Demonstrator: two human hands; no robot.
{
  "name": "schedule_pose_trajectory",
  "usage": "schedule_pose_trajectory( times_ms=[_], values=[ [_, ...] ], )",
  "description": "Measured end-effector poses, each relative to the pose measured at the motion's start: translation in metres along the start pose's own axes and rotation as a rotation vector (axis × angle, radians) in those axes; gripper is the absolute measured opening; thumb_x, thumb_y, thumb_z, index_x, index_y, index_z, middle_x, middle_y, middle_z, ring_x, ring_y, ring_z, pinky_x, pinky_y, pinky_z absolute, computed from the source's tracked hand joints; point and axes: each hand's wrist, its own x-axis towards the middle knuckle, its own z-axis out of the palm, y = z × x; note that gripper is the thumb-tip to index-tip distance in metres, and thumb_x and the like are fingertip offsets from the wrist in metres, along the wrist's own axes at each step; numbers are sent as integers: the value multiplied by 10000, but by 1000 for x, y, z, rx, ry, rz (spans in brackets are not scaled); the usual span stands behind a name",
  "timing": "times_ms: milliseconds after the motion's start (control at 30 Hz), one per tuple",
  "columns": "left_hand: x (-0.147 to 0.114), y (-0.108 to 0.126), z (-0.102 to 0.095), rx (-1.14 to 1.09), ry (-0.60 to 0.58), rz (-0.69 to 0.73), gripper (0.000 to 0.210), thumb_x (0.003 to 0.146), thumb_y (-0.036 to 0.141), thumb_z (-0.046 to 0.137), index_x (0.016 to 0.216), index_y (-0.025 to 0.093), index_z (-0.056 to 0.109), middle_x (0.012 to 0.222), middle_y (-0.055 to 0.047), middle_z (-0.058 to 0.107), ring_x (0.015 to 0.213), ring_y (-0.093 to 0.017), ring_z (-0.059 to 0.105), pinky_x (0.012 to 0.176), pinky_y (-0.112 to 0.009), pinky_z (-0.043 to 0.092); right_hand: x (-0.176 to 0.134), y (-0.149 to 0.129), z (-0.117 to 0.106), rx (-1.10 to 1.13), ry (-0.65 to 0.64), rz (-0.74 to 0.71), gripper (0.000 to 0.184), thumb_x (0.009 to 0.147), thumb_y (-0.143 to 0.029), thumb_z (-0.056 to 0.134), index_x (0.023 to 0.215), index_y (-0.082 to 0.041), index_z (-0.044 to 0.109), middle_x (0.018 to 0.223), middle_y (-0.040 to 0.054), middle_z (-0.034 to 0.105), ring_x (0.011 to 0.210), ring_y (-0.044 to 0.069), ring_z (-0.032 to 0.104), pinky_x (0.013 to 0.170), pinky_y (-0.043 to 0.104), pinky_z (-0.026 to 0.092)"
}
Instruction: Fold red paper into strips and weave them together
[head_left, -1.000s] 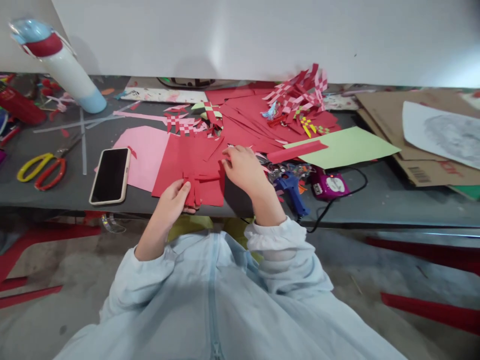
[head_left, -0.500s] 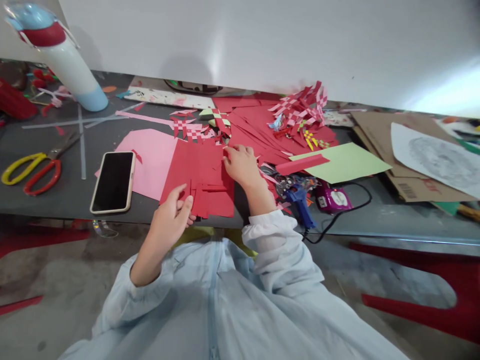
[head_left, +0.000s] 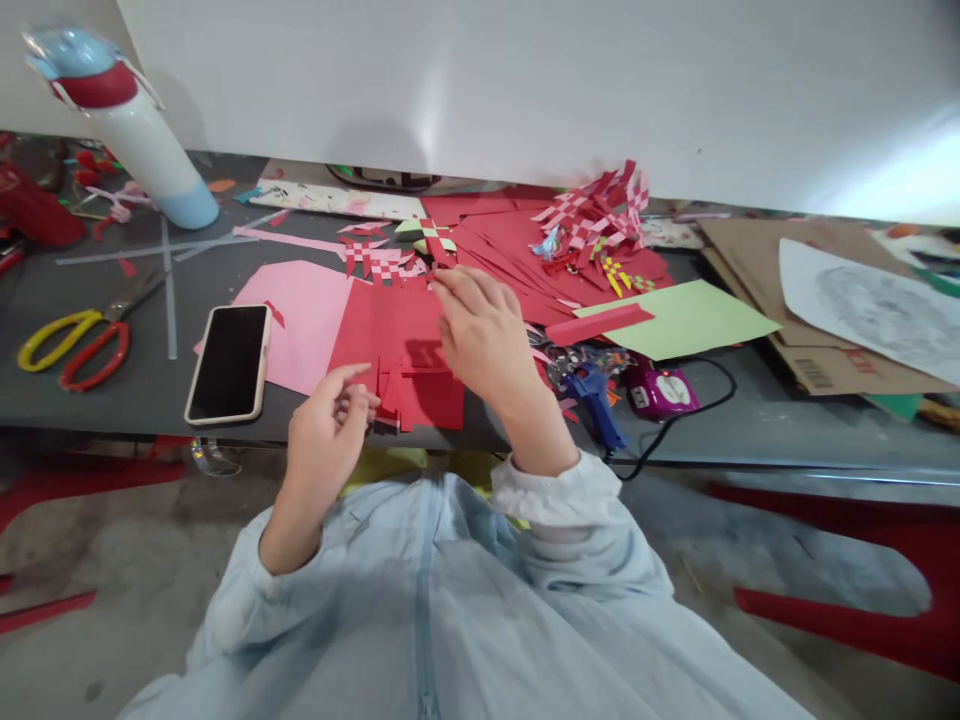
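Note:
A red paper sheet (head_left: 420, 320) lies before me, with narrow red paper strips (head_left: 394, 395) crossing one another on its lower part. Beside the strips' left edge is my left hand (head_left: 330, 420), its fingers loosely bent; thumb and forefinger stand apart and I see no paper between them. Over the sheet's right side my right hand (head_left: 487, 335) is raised, casting a shadow on it. Its fingers are pressed together, and whatever their tips pinch is too small to make out. A pink sheet (head_left: 296, 320) lies partly under the red one.
To the left are a phone (head_left: 229, 363), scissors (head_left: 112, 325) and an upright bottle (head_left: 150, 150). Behind the hands lie red scraps (head_left: 502, 250) and checkered woven pieces (head_left: 592, 215). At right are green paper (head_left: 690, 320), a blue glue gun (head_left: 596, 405), its cord and cardboard (head_left: 817, 365).
My right hand has lifted off the red sheet, nearer to the camera. My left hand has drawn slightly left, away from the strips. The view has shifted a little.

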Motion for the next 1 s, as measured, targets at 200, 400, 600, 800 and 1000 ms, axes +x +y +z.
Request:
schedule_pose_trajectory(
  times_ms=[200,400,600,800,1000],
  values=[
    [-5,19,2,58,216,275,302,983,395,551,1160,194,691,1120,-73,739,1001,-171,709,812,-255,577,-47,-29,-28,65,32,-347,495,1001,-84,335,1449,-175,524,1495,86,580,1463,213,455,1241,468,328],
    [-23,39,4,-23,108,380,323,990,421,538,1179,227,714,1203,-62,739,1120,-200,689,974,-340,568,-79,-36,-43,148,-11,-535,503,990,-94,402,1481,-162,484,1505,67,568,1443,182,485,1256,424,376],
    [-45,57,8,-109,-127,320,342,979,426,556,1230,259,719,1231,-74,740,1136,-231,693,1030,-387,546,-97,-39,-45,119,64,-656,397,1001,-126,425,1361,-174,586,1441,46,630,1411,159,518,1230,420,429],
    [-46,63,12,65,-232,440,275,972,322,552,1146,283,761,1107,-46,766,983,-191,709,938,-338,572,-107,-38,-46,23,255,-731,275,995,-148,464,1126,-178,704,1150,10,768,1176,143,658,1124,320,490],
    [-38,60,19,110,-411,604,297,984,279,516,1140,258,768,1082,-62,752,938,-175,710,864,-301,590,-117,-34,-39,118,261,-699,227,979,-131,489,934,-203,700,943,5,766,983,134,661,978,287,505]
  ],
)
